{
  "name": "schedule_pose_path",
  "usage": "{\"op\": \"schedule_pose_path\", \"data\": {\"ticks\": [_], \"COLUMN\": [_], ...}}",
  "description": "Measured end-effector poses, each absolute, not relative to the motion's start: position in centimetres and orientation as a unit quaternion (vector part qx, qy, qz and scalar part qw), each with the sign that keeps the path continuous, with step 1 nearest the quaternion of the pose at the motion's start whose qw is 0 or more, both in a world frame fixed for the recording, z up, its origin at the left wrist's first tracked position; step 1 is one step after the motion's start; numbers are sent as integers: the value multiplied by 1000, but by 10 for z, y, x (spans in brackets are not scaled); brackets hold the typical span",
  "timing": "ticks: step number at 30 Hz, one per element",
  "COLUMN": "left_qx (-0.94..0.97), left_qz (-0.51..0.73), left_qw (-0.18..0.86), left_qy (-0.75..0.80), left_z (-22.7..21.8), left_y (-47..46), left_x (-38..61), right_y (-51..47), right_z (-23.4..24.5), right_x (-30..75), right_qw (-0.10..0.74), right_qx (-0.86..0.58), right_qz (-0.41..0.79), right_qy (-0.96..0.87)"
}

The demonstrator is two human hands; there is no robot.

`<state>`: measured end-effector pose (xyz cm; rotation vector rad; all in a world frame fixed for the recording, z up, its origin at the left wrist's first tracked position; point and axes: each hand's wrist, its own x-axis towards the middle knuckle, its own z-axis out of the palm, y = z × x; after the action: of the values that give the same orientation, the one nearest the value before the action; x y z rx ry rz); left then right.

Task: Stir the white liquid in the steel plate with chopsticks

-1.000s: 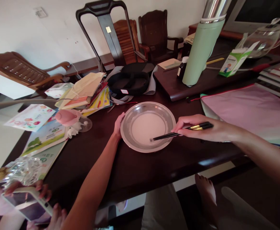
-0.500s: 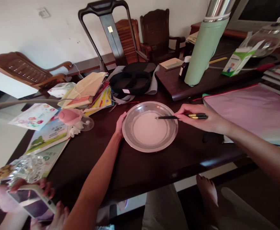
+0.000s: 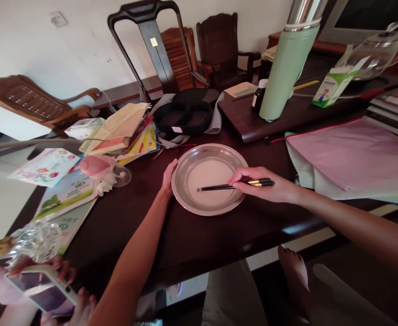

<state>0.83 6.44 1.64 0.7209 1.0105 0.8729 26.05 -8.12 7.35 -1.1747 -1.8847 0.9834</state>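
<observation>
If my left hand (image 3: 169,178), clasping the metal dish (image 3: 186,200) alongside, slackens, black chopsticks (image 3: 215,187) pinched in my right hand (image 3: 262,184) could skid it.

Shallow round dish (image 3: 215,152) of shiny silver metal, right side up, with sloping sides and a pale, whitish middle. Black chopsticks (image 3: 215,187) with gold bands, close together and slightly slanting; thick ends beyond the dish's right rim, thin tips inside, left of its centre.
</observation>
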Motion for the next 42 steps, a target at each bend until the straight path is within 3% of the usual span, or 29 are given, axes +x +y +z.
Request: {"op": "schedule_pose_path", "data": {"ticks": [9,19,24,31,35,42], "left_qx": [323,327,338,333,325,323], "left_qz": [382,389,390,390,382,384], "left_qw": [736,724,725,722,732,726], "left_qy": [456,466,456,465,462,470], "left_z": [18,19,18,17,18,23], "left_y": [63,63,63,64,63,60], "left_x": [9,9,9,8,9,12], "right_y": [-70,-99,-95,-71,-69,-91], "right_z": [77,129,98,64,74,116], "right_x": [277,305,274,254,268,299], "right_qw": [368,234,305,384,372,309], "right_qx": [-536,-567,-486,-482,-526,-564], "right_qz": [241,364,405,301,244,286], "right_qy": [-720,-701,-712,-728,-725,-711]}}
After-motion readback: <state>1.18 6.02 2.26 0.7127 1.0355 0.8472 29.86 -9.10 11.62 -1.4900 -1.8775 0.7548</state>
